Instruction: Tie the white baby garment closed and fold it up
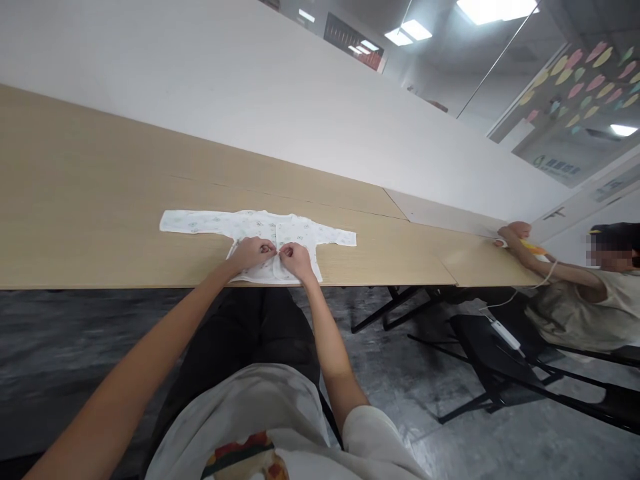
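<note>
A small white baby shirt [295,230] with a faint print lies spread on the wooden table [100,200], both sleeves stretched out sideways. Its front opening runs down the middle, between my hands. My left hand [254,255] rests on the left front panel, thumb and fingers pinched at the edge of the opening. Facing it, my right hand [296,259] pinches the other edge, fingertips nearly meeting those of the left. The exact bit of fabric between the fingertips is too small to make out. The shirt's lower hem lies close to the table's front edge.
A white wall [210,87] borders the table's far side. At the right, another person [590,300] sits with arms on the table, by a doll [521,231]. A black folding chair [493,353] with a white power strip [505,335] on it stands between us.
</note>
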Demonstrator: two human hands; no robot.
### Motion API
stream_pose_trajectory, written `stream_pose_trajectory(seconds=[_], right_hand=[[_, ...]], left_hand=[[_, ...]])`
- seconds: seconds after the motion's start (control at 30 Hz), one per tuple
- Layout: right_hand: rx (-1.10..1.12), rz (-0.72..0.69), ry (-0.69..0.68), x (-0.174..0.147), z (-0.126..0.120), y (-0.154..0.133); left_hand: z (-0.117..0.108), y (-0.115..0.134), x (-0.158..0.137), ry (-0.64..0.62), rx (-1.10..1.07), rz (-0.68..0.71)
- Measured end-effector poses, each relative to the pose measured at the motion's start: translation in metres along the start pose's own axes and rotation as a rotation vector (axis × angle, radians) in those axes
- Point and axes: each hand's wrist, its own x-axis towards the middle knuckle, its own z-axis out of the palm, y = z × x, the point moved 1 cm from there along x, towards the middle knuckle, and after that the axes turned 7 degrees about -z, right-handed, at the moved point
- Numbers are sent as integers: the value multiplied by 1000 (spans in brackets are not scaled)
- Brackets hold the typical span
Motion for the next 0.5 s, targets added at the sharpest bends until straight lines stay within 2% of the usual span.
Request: stream_pose_trajectory(seconds=[0.23, 0.5], right_hand=[[53, -20, 16, -1, -1, 2], [4, -11, 21, -3, -1, -4]], left_hand=[[-3, 5, -4, -7, -25, 5], [-5, 7, -5, -15, -56, 28]])
